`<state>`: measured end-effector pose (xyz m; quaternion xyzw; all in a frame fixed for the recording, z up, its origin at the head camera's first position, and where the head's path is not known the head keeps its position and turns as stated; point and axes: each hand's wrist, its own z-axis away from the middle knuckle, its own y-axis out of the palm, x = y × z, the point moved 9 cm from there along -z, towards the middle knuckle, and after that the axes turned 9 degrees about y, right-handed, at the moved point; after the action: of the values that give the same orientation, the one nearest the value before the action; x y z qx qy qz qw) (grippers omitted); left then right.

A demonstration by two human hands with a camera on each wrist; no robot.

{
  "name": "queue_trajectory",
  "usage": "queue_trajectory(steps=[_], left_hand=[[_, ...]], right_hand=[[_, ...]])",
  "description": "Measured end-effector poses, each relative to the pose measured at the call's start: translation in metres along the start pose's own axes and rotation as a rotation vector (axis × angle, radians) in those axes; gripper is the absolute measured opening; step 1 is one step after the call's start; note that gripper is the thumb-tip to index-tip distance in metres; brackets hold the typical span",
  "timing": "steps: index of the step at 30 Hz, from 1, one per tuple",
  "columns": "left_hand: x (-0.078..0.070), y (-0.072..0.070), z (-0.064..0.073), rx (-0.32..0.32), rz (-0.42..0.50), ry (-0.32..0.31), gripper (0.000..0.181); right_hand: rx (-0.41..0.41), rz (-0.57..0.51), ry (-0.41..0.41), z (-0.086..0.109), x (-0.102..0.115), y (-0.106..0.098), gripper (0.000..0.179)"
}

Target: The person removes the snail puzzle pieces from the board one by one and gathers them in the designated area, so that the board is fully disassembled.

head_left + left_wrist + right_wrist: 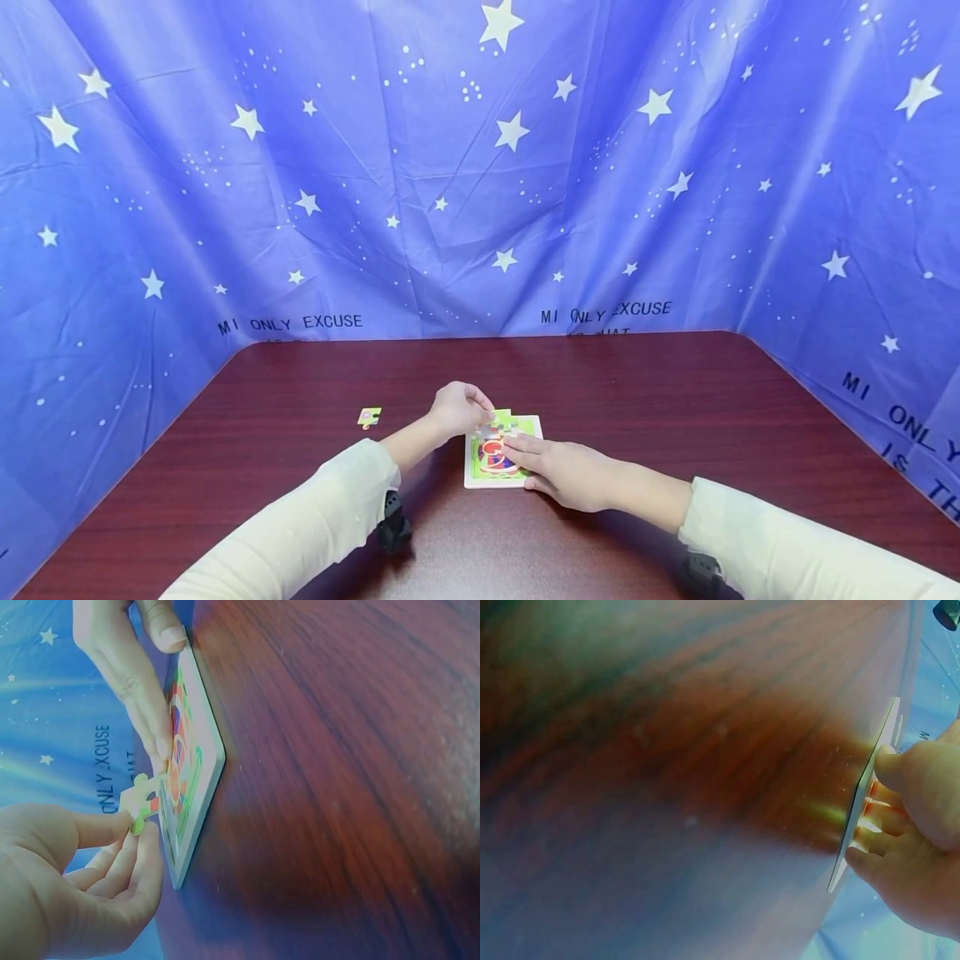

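A small jigsaw puzzle board (476,482) with a white border and a colourful picture lies flat on the dark red table. My left hand (454,410) is at its far left corner, pinching a green and white puzzle piece (136,802) between thumb and fingers. In the left wrist view that piece stands tilted over the board's edge. From the right, my right hand (576,473) rests on the board, fingers extended over the picture and thumb near the side edge. Its fingers hide part of the picture.
A loose green puzzle piece (369,417) lies on the table (637,400) to the left of the board, beyond my left forearm. A blue curtain (420,167) with white stars hangs around the table's back and sides.
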<state>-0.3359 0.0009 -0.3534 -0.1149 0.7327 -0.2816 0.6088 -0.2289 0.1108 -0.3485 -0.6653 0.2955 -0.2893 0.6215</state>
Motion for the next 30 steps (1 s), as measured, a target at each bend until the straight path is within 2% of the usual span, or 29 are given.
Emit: queue_trajectory(steps=[14, 30], left_hand=[[0.02, -0.011, -0.004, 0.028, 0.191, -0.05, 0.005], [0.045, -0.043, 0.004, 0.028, 0.162, -0.106, 0.011]], right_hand=[[0.012, -0.02, 0.021, 0.0, -0.003, 0.002, 0.046], [0.032, -0.044, 0.044, 0.001, -0.005, 0.003, 0.047]])
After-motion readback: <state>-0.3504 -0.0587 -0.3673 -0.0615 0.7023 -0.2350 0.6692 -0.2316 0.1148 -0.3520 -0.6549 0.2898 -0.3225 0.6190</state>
